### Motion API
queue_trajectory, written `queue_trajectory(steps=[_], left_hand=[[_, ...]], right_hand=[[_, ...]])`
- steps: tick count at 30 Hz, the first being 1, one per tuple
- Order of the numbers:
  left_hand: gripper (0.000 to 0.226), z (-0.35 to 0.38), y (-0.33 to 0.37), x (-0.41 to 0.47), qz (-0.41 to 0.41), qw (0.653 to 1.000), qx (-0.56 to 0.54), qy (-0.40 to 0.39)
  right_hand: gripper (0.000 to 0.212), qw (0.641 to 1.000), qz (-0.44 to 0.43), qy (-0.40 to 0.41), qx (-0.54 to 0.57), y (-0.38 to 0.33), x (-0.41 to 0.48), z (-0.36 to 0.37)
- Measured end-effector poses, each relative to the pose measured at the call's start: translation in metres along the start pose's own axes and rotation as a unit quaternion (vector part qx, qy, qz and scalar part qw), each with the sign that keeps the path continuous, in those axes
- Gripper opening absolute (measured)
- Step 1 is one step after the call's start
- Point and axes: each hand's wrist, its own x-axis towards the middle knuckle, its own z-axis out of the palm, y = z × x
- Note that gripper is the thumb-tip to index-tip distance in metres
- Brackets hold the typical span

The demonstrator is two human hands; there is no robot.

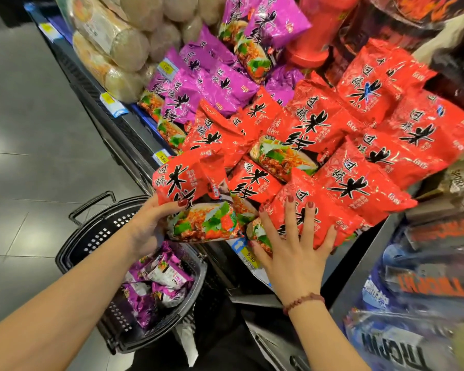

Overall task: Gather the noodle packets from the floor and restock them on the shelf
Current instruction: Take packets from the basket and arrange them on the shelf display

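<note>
My left hand [150, 223] grips a red noodle packet [193, 199] at the front edge of the shelf [134, 129], thumb on its face and fingers underneath. My right hand [292, 247] lies flat with spread fingers on another red packet [330, 218] at the shelf's front right. Behind them several red packets [319, 135] are piled on the shelf, with several purple packets [212, 84] further left and back. Below my left arm a black basket [97, 231] on the floor holds several purple packets [156, 287].
Price tags [162, 158] line the shelf edge. Clear-wrapped beige noodle bundles [123, 41] fill the shelf's far left. Red tubs [322, 30] stand at the back. Dark and blue packs [423, 303] sit on a lower shelf at right. Grey tiled floor [24, 156] stretches left.
</note>
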Motion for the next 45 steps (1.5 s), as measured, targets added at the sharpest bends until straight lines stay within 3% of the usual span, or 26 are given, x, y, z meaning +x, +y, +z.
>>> queue_trajectory(steps=[7,9,15,18,21,25,30,35,36,39,40,43,45], left_hand=[[0.071,0.019,0.017,0.014,-0.005,0.995,0.058,-0.087],[0.073,0.028,0.022,0.023,-0.008,0.991,0.083,-0.100],[0.052,0.066,0.038,0.055,-0.024,0.970,0.194,-0.142],[0.052,0.082,0.047,0.066,0.013,0.925,0.351,-0.149],[0.098,0.082,0.045,0.071,0.103,0.849,0.505,-0.114],[0.104,0.081,0.026,0.057,0.319,0.807,0.488,-0.091],[0.106,0.081,0.010,0.057,0.286,0.778,0.546,-0.124],[0.111,0.070,0.032,0.068,0.318,0.682,0.640,-0.156],[0.112,0.067,0.033,0.069,0.326,0.648,0.672,-0.145],[0.120,0.065,0.027,0.071,0.399,0.481,0.778,-0.060],[0.124,0.067,0.025,0.072,0.405,0.451,0.794,-0.047],[0.131,0.074,0.022,0.078,0.430,0.401,0.807,-0.053],[0.130,0.075,0.022,0.082,0.450,0.393,0.798,-0.076]], right_hand=[[0.048,1.000,-0.006,0.009,-0.006,-0.001,0.001,0.004],[0.045,1.000,-0.003,0.018,0.010,-0.003,0.003,0.004],[0.073,0.994,0.045,0.046,0.090,-0.002,0.000,-0.003],[0.082,0.992,0.049,0.057,0.105,-0.002,-0.001,-0.004],[0.081,0.995,0.028,0.057,0.082,0.000,-0.002,-0.004],[0.069,0.995,0.032,0.056,0.070,-0.004,0.000,-0.003],[0.068,0.995,0.039,0.071,0.064,-0.007,0.002,0.000],[0.082,0.994,0.071,0.055,0.057,-0.005,-0.001,-0.004],[0.086,0.995,0.078,0.050,0.049,-0.003,-0.001,-0.005],[0.093,0.995,0.086,0.033,0.032,0.004,0.004,-0.010],[0.095,0.996,0.085,0.028,0.030,0.006,0.006,-0.010],[0.100,0.996,0.086,0.015,0.028,0.007,0.009,-0.011],[0.099,0.996,0.089,0.013,0.030,0.007,0.009,-0.011]])
